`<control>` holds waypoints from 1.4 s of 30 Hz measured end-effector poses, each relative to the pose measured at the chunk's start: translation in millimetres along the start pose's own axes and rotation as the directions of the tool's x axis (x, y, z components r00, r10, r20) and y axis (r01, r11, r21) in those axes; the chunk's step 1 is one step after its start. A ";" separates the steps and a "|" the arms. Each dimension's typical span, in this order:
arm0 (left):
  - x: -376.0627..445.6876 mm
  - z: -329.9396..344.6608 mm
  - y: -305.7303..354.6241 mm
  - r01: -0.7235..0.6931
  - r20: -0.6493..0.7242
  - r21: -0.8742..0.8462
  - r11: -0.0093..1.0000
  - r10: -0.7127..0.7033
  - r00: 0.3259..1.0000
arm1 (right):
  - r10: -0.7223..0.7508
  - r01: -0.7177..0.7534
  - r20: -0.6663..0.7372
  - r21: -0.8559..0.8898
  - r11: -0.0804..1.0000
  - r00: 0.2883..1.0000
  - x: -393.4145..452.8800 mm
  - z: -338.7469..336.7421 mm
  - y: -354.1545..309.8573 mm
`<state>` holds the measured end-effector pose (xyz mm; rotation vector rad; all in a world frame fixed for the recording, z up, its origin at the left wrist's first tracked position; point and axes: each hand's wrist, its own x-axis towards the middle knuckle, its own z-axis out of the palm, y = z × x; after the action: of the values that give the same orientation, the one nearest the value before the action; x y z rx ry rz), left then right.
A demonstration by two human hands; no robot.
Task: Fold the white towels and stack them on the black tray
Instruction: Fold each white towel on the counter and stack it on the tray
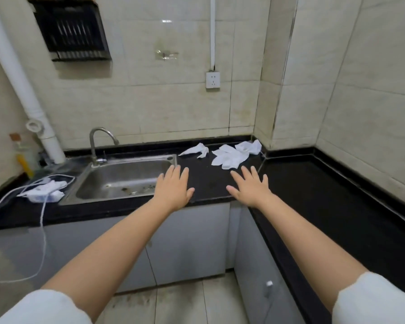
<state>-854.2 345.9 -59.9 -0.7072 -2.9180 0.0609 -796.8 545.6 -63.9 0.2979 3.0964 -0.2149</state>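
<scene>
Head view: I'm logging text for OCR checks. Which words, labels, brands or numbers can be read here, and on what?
None can be read.
White packet left of the sink: bluish print, too blurred.
Bottles by the pipe: no legible label.
Wall socket: no legible marking.

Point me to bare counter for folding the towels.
Free: the right wing of the black counter, between the wall and the right hand. Also the strip between both hands. Crowded: the back corner, with crumpled white towels, and left of the sink.

glossy black counter (325, 195), brushed metal sink (126, 169)
</scene>
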 end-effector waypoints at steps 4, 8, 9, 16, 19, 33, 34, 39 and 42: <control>81.8 18.6 -6.9 -0.031 0.007 0.017 0.999 0.031 1.000 | 0.000 0.000 0.011 -0.024 1.000 1.000 75.4 3.0 13.7; 164.3 53.5 -13.3 -0.080 0.071 0.010 0.997 0.079 0.994 | 0.056 -0.054 0.066 -0.036 0.998 0.996 148.8 21.5 38.6; 187.2 63.9 -15.0 -0.094 0.081 0.005 0.996 0.093 0.992 | 0.073 -0.071 0.076 -0.039 0.997 0.994 168.9 27.3 45.0; 356.8 145.9 -27.4 -0.234 0.159 -0.034 0.972 0.237 0.959 | 0.226 -0.224 0.157 -0.034 0.974 0.961 322.0 70.1 82.9; 417.5 183.0 -20.9 -0.299 0.209 -0.056 0.953 0.304 0.929 | 0.297 -0.295 0.234 -0.041 0.954 0.926 371.8 94.7 100.4; 556.9 304.0 28.9 -0.319 0.293 -0.197 0.927 0.367 0.883 | 0.461 -0.493 0.194 0.166 0.854 0.866 493.0 174.5 128.9; 559.9 309.9 27.3 -0.332 0.284 -0.203 0.921 0.380 0.880 | 0.495 -0.529 0.197 0.200 0.825 0.846 499.1 179.2 124.8; 564.9 321.8 18.4 -0.395 0.258 -0.248 0.885 0.453 0.853 | 0.595 -0.628 0.203 0.302 0.717 0.777 511.6 191.4 120.5; 564.1 322.6 15.6 -0.404 0.218 -0.268 0.874 0.464 0.859 | 0.605 -0.652 0.244 0.270 0.708 0.758 511.8 190.7 119.3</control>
<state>-1389.9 616.0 -310.0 -1.5074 -2.9766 -0.1206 -1274.4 731.3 -287.4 1.2640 2.5926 -0.7057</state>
